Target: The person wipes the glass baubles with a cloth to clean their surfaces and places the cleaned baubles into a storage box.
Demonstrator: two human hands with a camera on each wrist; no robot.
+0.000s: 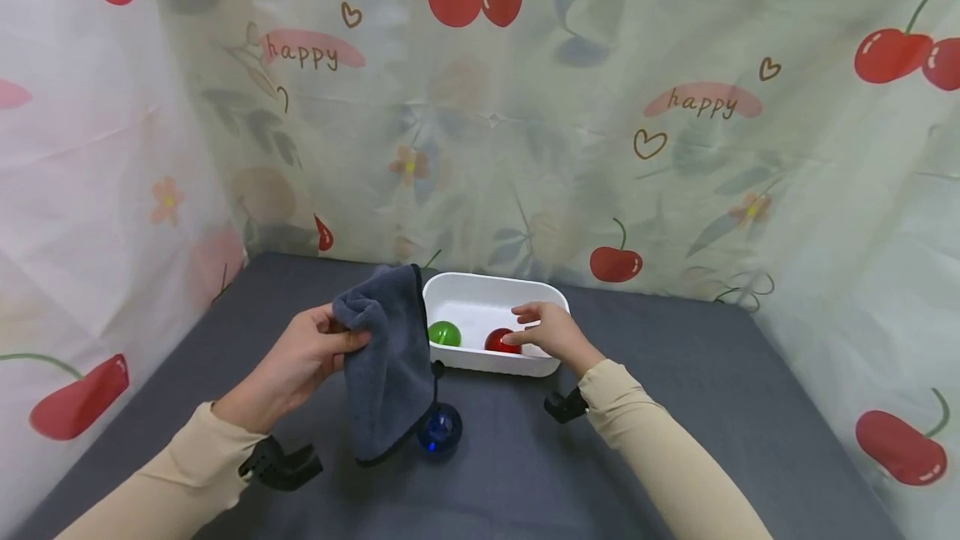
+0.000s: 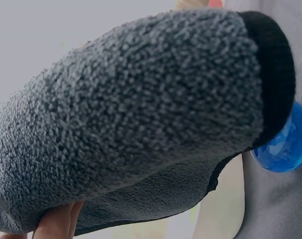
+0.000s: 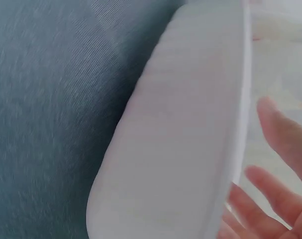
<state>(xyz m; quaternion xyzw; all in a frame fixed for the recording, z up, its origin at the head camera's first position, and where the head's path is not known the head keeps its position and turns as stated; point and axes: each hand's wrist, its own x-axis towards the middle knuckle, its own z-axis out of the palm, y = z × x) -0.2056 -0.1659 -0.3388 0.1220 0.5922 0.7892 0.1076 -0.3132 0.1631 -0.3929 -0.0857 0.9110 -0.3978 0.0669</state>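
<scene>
My left hand (image 1: 300,369) pinches a dark grey cloth (image 1: 390,365), which hangs down in folds with a black edge along its right side. In the left wrist view the fleecy cloth (image 2: 141,99) fills most of the picture. A clear blue ball (image 1: 442,430) lies on the table, just right of the cloth's lower edge. My right hand (image 1: 557,337) is over the right part of a white plastic bin (image 1: 487,361), its fingers spread beside a red ball (image 1: 498,341) in it. A green ball (image 1: 444,334) sits at the bin's left end.
A dark grey cover (image 1: 487,473) lies over the table. Behind and at both sides hangs a pale curtain (image 1: 480,148) printed with cherries and flowers. Black camera mounts (image 1: 281,465) are strapped at both wrists.
</scene>
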